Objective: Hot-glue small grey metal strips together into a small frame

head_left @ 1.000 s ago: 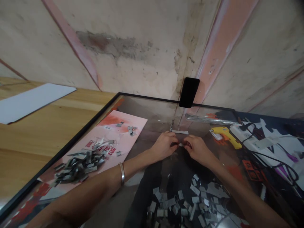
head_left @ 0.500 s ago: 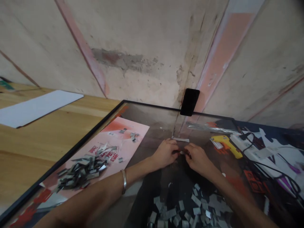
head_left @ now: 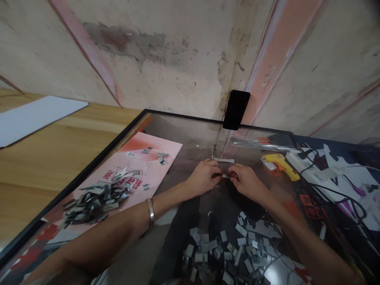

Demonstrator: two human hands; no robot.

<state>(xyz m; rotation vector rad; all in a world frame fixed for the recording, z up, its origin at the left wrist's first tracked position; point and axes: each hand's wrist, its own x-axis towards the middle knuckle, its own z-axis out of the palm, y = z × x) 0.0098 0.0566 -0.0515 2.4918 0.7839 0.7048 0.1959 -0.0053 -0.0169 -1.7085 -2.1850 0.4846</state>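
My left hand [head_left: 204, 177] and my right hand [head_left: 245, 181] meet over the glass tabletop [head_left: 190, 138], fingertips pinched together on a small grey strip [head_left: 225, 175] held between them. A silver bangle [head_left: 151, 211] circles my left wrist. A pale strip [head_left: 223, 160] lies on the glass just beyond my hands. Below my hands lies a heap of small grey metal pieces [head_left: 225, 253]. A second heap of grey pieces [head_left: 95, 200] rests on a pink printed sheet [head_left: 142, 158] to the left.
A black phone [head_left: 236, 109] leans against the wall at the glass's far edge. A yellow glue gun [head_left: 279, 164], a white power strip [head_left: 308, 168] and black cables [head_left: 335, 194] crowd the right side. A white sheet [head_left: 32, 118] lies on the wooden table [head_left: 44, 158] at left.
My hands stay pinched together on the small strip; only the head view has shifted slightly, up and then back down.
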